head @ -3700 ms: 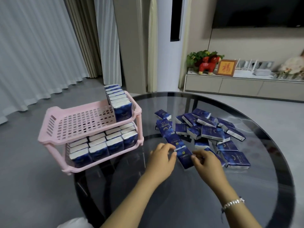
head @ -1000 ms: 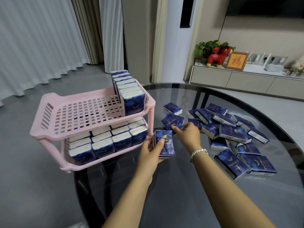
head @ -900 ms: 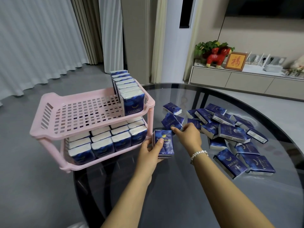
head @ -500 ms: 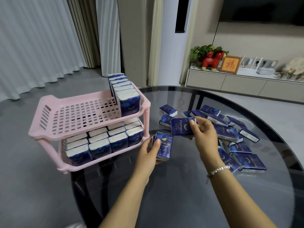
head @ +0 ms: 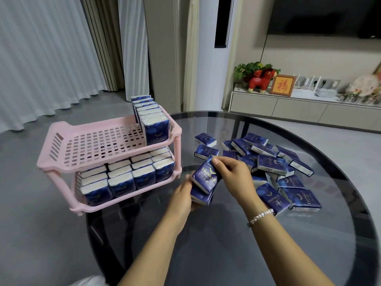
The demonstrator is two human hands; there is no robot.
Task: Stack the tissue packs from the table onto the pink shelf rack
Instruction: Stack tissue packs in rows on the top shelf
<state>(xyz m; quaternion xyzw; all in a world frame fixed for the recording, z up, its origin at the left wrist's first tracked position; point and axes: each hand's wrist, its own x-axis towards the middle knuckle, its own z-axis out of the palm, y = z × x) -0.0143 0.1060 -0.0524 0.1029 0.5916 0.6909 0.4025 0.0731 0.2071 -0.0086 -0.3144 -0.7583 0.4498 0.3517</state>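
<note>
A pink two-tier shelf rack (head: 61, 159) stands at the left edge of the round glass table (head: 226, 254). Its lower tier is full of upright blue tissue packs (head: 123, 178). A row of packs (head: 153, 124) stands at the right end of the upper tier. My left hand (head: 182, 195) holds a small stack of packs (head: 201, 196) just right of the rack. My right hand (head: 233, 174) presses another blue pack (head: 205, 176) onto that stack, tilted. Several loose packs (head: 272, 164) lie scattered to the right.
Most of the rack's upper tier (head: 99, 143) is bare grid. Beyond the table stands a low cabinet (head: 299, 108) with a red figurine (head: 260, 80), a framed picture and a plant. Curtains hang at the left.
My right hand lifted a pack from the pile and brought it left onto the stack in my left hand. The camera has shifted slightly.
</note>
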